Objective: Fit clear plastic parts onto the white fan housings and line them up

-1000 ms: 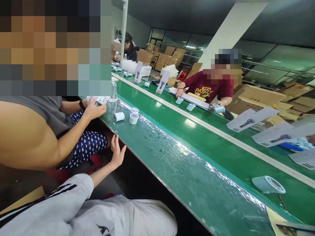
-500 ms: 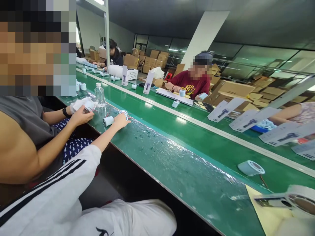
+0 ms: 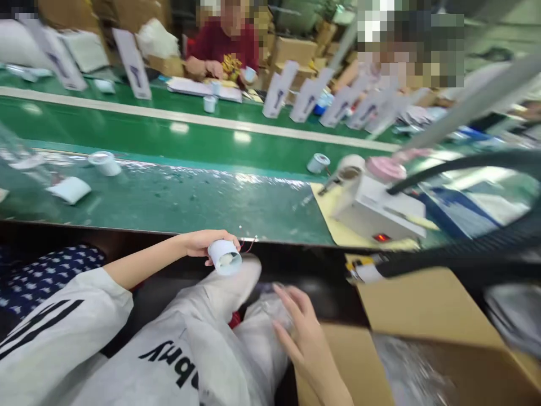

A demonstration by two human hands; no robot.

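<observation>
My left hand grips a small pale-blue cylindrical part with thin red and white wires trailing from it, held just off the near edge of the green conveyor belt, above my lap. My right hand rests on my right knee with fingers stretched out, holding nothing, beside an open cardboard box. Two similar white cylinders lie on the belt at the left.
A white device with a red light sits on a yellow mat at the belt's right, with a black hose over it. Another cylinder lies mid-belt. People sit across the line among upright product cards and cartons.
My view swung right and down. My left hand took a cylinder off the belt and drew it back over my lap. My right hand came into view on my knee.
</observation>
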